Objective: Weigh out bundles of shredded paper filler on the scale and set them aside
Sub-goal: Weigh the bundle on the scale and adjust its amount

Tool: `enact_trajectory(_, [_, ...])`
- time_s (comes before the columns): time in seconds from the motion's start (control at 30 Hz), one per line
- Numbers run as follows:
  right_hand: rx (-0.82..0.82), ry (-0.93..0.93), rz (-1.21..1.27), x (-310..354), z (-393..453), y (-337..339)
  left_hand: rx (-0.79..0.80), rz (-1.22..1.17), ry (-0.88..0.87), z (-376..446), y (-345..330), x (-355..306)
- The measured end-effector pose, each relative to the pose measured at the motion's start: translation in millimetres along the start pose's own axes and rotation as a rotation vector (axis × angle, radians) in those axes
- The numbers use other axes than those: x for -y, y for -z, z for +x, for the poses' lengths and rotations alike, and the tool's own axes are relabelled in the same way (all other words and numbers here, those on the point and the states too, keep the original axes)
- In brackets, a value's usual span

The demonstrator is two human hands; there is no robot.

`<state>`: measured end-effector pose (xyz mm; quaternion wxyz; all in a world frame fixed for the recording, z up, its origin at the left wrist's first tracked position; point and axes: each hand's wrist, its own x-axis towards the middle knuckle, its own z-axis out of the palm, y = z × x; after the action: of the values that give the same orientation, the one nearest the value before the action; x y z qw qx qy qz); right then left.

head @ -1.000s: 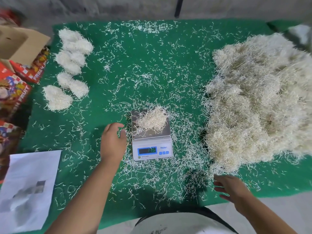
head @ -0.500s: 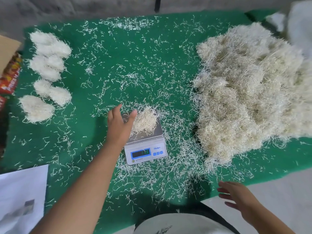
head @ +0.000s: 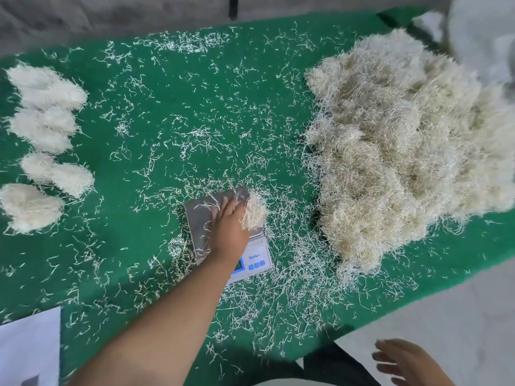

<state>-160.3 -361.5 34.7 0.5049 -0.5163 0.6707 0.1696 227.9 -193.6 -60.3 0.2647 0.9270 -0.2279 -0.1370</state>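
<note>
The left hand (head: 228,218) closes its fingers on the small cream shredded-paper bundle (head: 255,211) atop the silver-platformed white scale (head: 203,215), seemingly to move it left, while the right hand (head: 401,360) hovers open near the tabletop's edge.

Pale shredded-paper bundle (head: 255,211) on scale (head: 206,218) platform's right edge.

Matt green felt-like cloth (head: 172,112) covers the table; the scale (head: 252,263) has a glossy metal platform and white plastic body.
</note>
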Motion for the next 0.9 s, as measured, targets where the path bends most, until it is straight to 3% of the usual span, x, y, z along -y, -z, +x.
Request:
enact_trajectory(0.23, [0.04, 0.055, -0.075, 26.7, -0.1, -6.9, 0.157, -0.248, -0.108, -40.2, 1.1, -47.4])
enact_trajectory(0.37, [0.138, 0.284, -0.092, 77.4, -19.9, -14.4, 0.239, -0.37, 0.097, -73.5, 22.2, -98.2])
enact_trajectory(0.5, [0.294, 0.588, -0.021, 144.0, -63.8, -24.8, 0.308, -0.374, 0.073, -91.9, 47.4, -139.0])
enact_trajectory(0.6, [0.279, 0.781, -0.199, 177.3, -78.0, -32.0, 0.398, -0.395, 0.08, -99.1, 63.5, -150.7])
enact_trajectory(0.77, [0.269, 0.793, -0.25, 193.3, -69.9, -31.8, 0.448, -0.32, 0.214, -105.5, 77.7, -153.7])
enact_trajectory(0.9, [0.214, 0.953, -0.224, 197.9, -58.0, -23.9, 0.403, -0.426, 0.311, -117.5, 78.3, -171.3])
